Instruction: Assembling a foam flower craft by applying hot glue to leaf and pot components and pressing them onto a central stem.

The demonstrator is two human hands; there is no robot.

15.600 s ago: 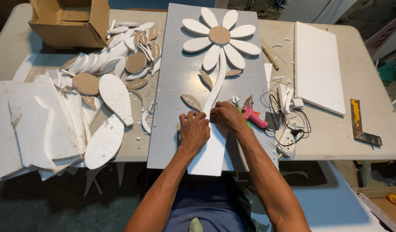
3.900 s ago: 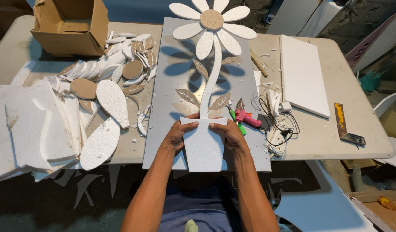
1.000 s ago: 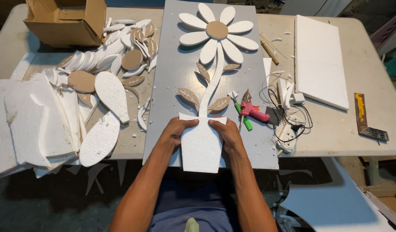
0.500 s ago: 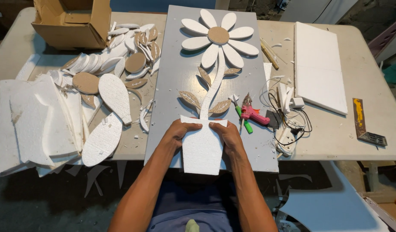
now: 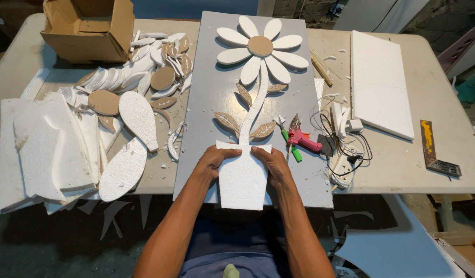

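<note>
Both hands press a white foam pot cutout onto the near end of a grey board, the pot's lower edge reaching the board's near edge. The left hand lies on the pot's upper left corner, fingers curled over the rim and flat on the foam; the right hand mirrors it on the upper right corner. Neither hand closes around anything, both just press down on the piece. The pot's top rim meets the bottom of the white stem, so the step in hand looks like seating the pot square under the stem; doing it well likely means even pressure on both corners, rim level, stem base centred and covered, no sliding while it sets. Brown veined leaves flank the stem just above the pot. Just right of the right hand lie a green marker and a pink glue gun, its cord tangled with white cables near the table's edge. Further up, the daisy head with white petals and brown centre sits at the board's far end. Left of the board are stacked foam offcuts, spare petals and brown discs, with a cardboard box behind. Far right lie a white foam slab and a yellow-handled square.
</note>
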